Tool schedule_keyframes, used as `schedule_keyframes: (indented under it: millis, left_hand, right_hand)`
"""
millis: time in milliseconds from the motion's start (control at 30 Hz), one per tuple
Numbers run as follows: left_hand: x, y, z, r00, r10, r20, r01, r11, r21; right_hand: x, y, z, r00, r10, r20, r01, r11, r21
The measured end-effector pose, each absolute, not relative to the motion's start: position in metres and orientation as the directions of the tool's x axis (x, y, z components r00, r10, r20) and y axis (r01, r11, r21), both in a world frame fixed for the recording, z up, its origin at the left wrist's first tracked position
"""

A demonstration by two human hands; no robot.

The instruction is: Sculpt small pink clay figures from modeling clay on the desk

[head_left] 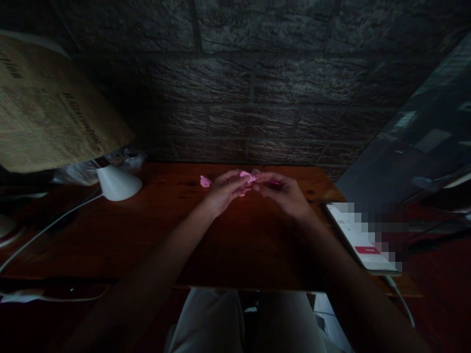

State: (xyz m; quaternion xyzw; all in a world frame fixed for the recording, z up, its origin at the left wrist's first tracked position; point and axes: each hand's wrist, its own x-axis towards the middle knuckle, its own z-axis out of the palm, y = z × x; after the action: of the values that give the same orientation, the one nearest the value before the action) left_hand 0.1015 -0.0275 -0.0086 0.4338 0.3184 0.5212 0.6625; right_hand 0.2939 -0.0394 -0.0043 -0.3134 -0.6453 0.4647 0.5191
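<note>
Above the wooden table, my left hand (228, 190) pinches a small, bright pink, crumpled-looking piece (246, 175) between thumb and fingers. Whether it is clay, cloth or paper I cannot tell. Facing it from the right, my right hand (282, 192) has thumb and fingertips closed on the right edge of the same piece. A little pink also shows below the left fingers and behind the right ones. Another pink lump (205, 181) lies on the table just left of my left hand.
A lamp with a white base (119, 184) and newsprint-patterned shade (62, 108) stands at the left, its white cord trailing frontward. A lit phone (355, 235) with a cable lies at the table's right edge. Behind the wooden table (253, 245) rises a brick-patterned wall (228, 88).
</note>
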Motion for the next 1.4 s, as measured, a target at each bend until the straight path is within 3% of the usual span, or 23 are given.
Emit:
schedule_keyframes:
  millis: [267,633,800,1100,1267,1400]
  left_hand:
    - [0.1019,-0.0281,-0.0094,0.328,0.942,0.066,-0.432,0.087,0.898]
    - [0.1038,-0.0288,-0.0077,0.282,0.959,-0.012,-0.408,0.131,0.904]
    - [0.1059,-0.0299,-0.0071,0.267,0.963,0.026,-0.351,0.072,0.933]
    - [0.1052,-0.0311,-0.0084,0.243,0.966,0.086,-0.324,-0.003,0.946]
    - [0.1055,-0.0318,-0.0069,0.255,0.966,0.049,-0.358,0.047,0.932]
    - [0.1047,-0.0306,-0.0054,0.309,0.951,-0.011,-0.431,0.151,0.890]
  right_hand:
    - [0.2905,-0.0415,-0.0031,-0.277,0.876,0.394,-0.074,0.389,-0.918]
    - [0.2904,-0.0408,-0.0071,-0.240,0.879,0.412,0.002,0.425,-0.905]
    - [0.2900,-0.0393,-0.0094,-0.165,0.883,0.440,0.005,0.447,-0.895]
    - [0.2884,-0.0397,-0.0090,-0.190,0.866,0.463,0.002,0.472,-0.882]
    - [0.2874,-0.0425,-0.0045,-0.219,0.881,0.420,0.009,0.432,-0.902]
    - [0.2888,-0.0440,-0.0012,-0.165,0.938,0.305,-0.078,0.296,-0.952]
